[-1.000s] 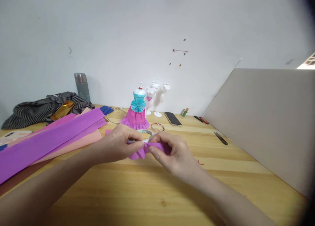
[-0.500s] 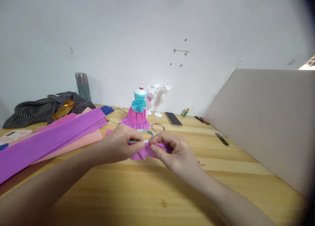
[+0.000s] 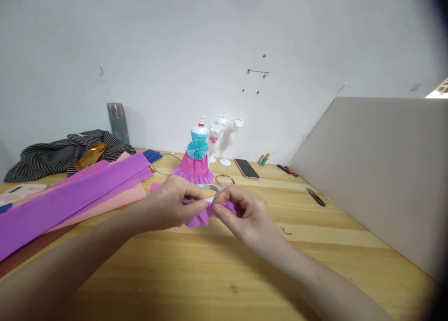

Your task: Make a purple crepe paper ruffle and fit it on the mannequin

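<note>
Between both hands is a gathered strip of purple crepe paper (image 3: 199,219), its lower edge ruffled. My left hand (image 3: 177,202) pinches it between thumb and forefinger. My right hand (image 3: 243,211) pinches the same strip close by, fingertips almost meeting the left ones. Just behind the fingers is a roll of tape (image 3: 213,190), partly hidden by the hands; I cannot tell whether it is held or lies on the table. Farther back stands a small dress form (image 3: 196,155) in a blue top with a fan rosette and a pink skirt with a purple ruffle.
Crepe paper sheets (image 3: 87,195) lie at the left, before a striped cloth (image 3: 42,155) and a bottle (image 3: 118,122). White mannequins (image 3: 215,134), a phone (image 3: 247,169) and a bracelet (image 3: 225,180) are at the back. A cutter knife (image 3: 315,197) lies right, near a white panel (image 3: 378,171).
The hands stay almost in place, still pinching the strip. The strip's folds have shifted slightly between the fingers.
</note>
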`<act>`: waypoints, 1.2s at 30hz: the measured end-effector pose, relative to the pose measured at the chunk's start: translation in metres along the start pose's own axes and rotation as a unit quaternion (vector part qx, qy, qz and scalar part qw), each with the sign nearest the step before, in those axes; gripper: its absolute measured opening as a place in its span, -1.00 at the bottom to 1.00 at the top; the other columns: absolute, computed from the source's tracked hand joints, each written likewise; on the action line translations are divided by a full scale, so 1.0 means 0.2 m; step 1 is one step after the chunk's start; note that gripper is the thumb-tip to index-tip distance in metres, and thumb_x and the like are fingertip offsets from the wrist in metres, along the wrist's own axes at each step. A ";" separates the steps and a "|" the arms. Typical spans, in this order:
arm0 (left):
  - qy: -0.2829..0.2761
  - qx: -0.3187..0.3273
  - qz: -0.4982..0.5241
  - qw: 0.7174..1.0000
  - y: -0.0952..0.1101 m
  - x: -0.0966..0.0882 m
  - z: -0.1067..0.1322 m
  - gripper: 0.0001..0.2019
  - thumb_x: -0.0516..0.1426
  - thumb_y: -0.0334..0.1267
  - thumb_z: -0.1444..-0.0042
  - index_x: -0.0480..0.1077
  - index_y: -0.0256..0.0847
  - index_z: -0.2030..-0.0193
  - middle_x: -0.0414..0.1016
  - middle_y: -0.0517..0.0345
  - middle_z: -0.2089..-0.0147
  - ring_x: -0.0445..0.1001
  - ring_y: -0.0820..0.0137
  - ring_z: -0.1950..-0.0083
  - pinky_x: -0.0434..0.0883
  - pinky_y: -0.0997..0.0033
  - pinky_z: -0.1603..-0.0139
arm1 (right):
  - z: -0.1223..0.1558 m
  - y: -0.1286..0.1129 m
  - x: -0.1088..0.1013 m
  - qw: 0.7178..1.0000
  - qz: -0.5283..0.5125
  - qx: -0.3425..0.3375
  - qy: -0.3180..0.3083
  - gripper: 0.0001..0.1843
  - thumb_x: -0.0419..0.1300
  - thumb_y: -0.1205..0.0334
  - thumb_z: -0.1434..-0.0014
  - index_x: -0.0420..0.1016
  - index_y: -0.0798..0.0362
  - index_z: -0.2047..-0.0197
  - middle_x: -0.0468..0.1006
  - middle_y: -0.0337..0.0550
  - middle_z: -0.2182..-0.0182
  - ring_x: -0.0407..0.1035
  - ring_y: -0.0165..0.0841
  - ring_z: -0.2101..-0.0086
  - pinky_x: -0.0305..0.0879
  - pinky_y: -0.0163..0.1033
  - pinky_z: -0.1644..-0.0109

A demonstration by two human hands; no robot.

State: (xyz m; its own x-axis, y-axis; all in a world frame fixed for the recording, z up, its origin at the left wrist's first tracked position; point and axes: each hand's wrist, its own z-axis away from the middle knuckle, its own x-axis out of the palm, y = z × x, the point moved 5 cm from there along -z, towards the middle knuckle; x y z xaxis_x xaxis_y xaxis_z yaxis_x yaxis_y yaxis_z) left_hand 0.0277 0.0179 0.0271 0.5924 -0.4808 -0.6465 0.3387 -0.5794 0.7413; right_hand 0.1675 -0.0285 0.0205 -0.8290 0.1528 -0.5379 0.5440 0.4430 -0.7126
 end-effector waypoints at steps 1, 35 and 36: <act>-0.013 -0.019 0.019 1.000 -0.02 0.00 -0.01 -0.71 0.06 -0.25 -0.10 0.25 -0.25 0.62 0.14 0.30 0.66 0.15 0.55 0.59 0.05 0.55 0.61 | 0.00 0.01 0.00 1.000 0.000 0.004 0.001 -0.82 0.16 0.23 -0.12 0.43 0.07 0.49 0.39 -0.24 0.59 0.16 -0.46 0.57 0.06 -0.35 0.53; -0.107 -0.035 0.137 0.984 -0.12 0.00 -0.03 -0.67 0.07 -0.28 -0.06 0.00 -0.19 0.62 -0.11 0.33 0.57 -0.13 0.55 0.53 -0.17 0.37 0.49 | -0.05 0.13 0.06 0.993 -0.070 0.075 -0.050 -0.83 0.17 0.17 0.00 0.39 0.08 0.51 0.36 -0.25 0.59 0.16 -0.46 0.57 0.10 -0.33 0.52; -0.105 -0.032 0.131 0.985 -0.11 0.00 -0.03 -0.67 0.07 -0.28 -0.06 0.01 -0.19 0.62 -0.11 0.33 0.57 -0.13 0.55 0.53 -0.16 0.38 0.50 | -0.05 0.12 0.06 0.995 -0.052 0.070 -0.042 -0.84 0.16 0.18 -0.01 0.39 0.08 0.52 0.37 -0.24 0.59 0.17 -0.45 0.57 0.10 -0.32 0.52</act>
State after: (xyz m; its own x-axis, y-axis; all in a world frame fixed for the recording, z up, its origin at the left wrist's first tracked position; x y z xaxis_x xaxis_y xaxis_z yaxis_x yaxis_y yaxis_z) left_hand 0.0248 0.0346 0.0123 0.5035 -0.7381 -0.4491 0.2441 -0.3771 0.8934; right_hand 0.1696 -0.0083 0.0019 -0.8711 0.0353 -0.4898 0.4734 0.3250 -0.8187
